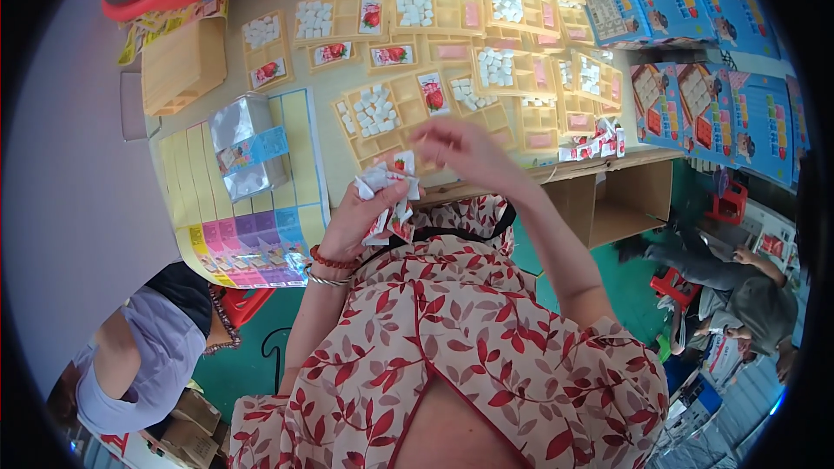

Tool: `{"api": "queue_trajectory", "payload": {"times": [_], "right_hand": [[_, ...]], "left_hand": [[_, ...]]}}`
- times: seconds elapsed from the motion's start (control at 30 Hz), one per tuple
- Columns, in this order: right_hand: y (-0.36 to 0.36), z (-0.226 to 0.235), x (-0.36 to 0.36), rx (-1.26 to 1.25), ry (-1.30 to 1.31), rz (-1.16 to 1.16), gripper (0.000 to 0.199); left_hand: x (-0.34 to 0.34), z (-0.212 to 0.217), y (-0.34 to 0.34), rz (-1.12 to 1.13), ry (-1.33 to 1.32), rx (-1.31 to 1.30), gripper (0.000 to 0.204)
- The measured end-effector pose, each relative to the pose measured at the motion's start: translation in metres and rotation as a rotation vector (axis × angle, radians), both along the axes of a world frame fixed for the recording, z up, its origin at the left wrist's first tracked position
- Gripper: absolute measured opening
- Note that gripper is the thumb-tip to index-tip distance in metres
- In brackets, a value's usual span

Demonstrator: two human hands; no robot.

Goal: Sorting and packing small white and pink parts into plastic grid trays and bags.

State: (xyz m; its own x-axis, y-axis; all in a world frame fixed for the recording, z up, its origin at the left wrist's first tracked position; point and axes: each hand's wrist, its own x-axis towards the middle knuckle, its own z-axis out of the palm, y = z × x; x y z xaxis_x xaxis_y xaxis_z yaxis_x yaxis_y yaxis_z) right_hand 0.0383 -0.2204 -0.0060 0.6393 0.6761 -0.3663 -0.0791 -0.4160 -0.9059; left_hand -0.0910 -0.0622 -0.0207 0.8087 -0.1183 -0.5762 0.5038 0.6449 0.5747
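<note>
My left hand [350, 223] is closed round a bunch of small white sachets [379, 177] printed with strawberries, at the table's front edge. My right hand [469, 153] is just right of them, over the near edge of a tan compartment tray [401, 141]. Its fingers are slightly blurred, bent and apart, and nothing shows in them. That tray holds white marshmallow-like pieces [377, 110] at its left and a strawberry sachet [432, 94] in a compartment at its upper right. My right hand hides part of the tray's right side.
Several similar trays [434, 10] fill the table beyond. Loose sachets [594, 142] lie at the right edge, by stacked blue boxes [695, 0]. A clear plastic case [247, 149] rests on a printed yellow sheet [187, 165] at left. Other people sit at both sides.
</note>
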Motion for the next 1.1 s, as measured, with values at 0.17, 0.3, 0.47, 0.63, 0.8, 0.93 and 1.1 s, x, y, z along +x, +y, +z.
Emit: {"api": "queue_trajectory", "payload": {"times": [0.17,0.3,0.47,0.63,0.8,0.93,1.1], "right_hand": [[-0.017,-0.03,-0.038,0.137,0.45,-0.034,0.014],[-0.012,-0.033,-0.039,0.12,0.292,-0.269,0.013],[0.013,-0.03,-0.047,0.185,0.334,-0.495,0.015],[0.028,-0.034,-0.062,0.207,0.43,-0.53,0.019],[0.025,-0.045,-0.077,0.061,0.124,-0.449,0.022],[0.018,-0.027,-0.078,-0.081,-0.247,-0.406,0.023],[0.017,0.002,-0.086,0.128,0.363,-0.287,0.022]], "left_hand": [[-0.014,-0.004,-0.007,-0.262,-0.029,0.158,0.02],[-0.018,0.003,-0.003,-0.142,0.05,0.06,0.015],[-0.038,-0.014,0.022,0.149,0.08,-0.192,0.017],[-0.041,-0.006,0.028,0.343,0.084,-0.034,0.025],[-0.035,-0.004,0.033,0.297,0.024,0.002,0.025],[-0.025,-0.006,0.03,0.359,0.029,-0.041,0.027],[-0.015,-0.006,0.017,0.392,0.019,-0.013,0.027]]}}
